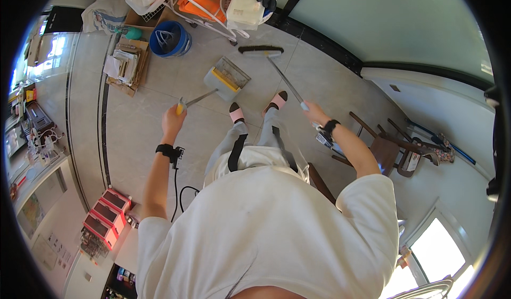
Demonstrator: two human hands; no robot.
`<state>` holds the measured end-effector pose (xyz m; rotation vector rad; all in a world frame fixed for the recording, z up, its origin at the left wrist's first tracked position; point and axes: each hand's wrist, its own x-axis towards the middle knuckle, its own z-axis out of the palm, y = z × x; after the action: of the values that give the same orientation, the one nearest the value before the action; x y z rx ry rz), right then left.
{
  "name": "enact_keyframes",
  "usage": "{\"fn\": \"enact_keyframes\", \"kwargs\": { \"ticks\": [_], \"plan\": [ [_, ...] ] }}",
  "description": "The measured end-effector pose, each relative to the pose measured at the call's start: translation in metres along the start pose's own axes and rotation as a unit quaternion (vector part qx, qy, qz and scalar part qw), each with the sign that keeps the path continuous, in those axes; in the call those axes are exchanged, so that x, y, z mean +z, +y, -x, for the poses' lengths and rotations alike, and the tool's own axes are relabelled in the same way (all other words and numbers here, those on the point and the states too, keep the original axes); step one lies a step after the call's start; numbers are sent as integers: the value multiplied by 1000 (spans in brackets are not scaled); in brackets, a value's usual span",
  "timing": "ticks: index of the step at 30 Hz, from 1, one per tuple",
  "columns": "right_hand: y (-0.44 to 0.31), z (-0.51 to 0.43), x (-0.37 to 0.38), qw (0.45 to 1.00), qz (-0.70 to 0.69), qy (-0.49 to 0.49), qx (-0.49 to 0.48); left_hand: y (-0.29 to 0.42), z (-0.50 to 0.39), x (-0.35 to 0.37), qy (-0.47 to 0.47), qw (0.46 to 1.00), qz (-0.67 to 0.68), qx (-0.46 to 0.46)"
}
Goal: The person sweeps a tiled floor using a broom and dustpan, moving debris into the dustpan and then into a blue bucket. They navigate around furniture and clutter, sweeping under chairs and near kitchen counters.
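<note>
My left hand (174, 120) is closed around the yellow-and-grey handle end of a long-handled dustpan (222, 84). The pan, with a row of yellow comb teeth, rests on the tiled floor ahead of my feet. In my right hand (316, 114) is the metal pole of a broom (261, 52); its wide head with dark bristles lies on the floor beyond the dustpan, a little to the right. Both wrists carry black straps with small devices, and a cable runs from the left one.
Ahead on the left stand a blue bucket (170, 39) and a stack of flattened cardboard (133, 65). A white wheeled rack (199, 13) is at the top. Wooden chairs (385, 151) stand right. Pink-edged boxes (107, 217) sit lower left. A glass partition (391, 23) borders the floor.
</note>
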<state>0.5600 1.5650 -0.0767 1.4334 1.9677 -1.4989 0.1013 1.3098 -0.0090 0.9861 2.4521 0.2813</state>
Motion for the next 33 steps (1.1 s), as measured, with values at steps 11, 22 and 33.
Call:
{"fn": "enact_keyframes", "kwargs": {
  "ticks": [11,22,33],
  "plan": [
    [-52,72,45,949,-294,67,88,3,-16,-14,-1,999,-6,39],
    [-52,57,104,881,-439,-108,136,5,-32,-28,-8,995,-54,83],
    [-53,120,54,926,-349,38,136,-2,-35,-30,-26,995,-49,84]
  ]
}}
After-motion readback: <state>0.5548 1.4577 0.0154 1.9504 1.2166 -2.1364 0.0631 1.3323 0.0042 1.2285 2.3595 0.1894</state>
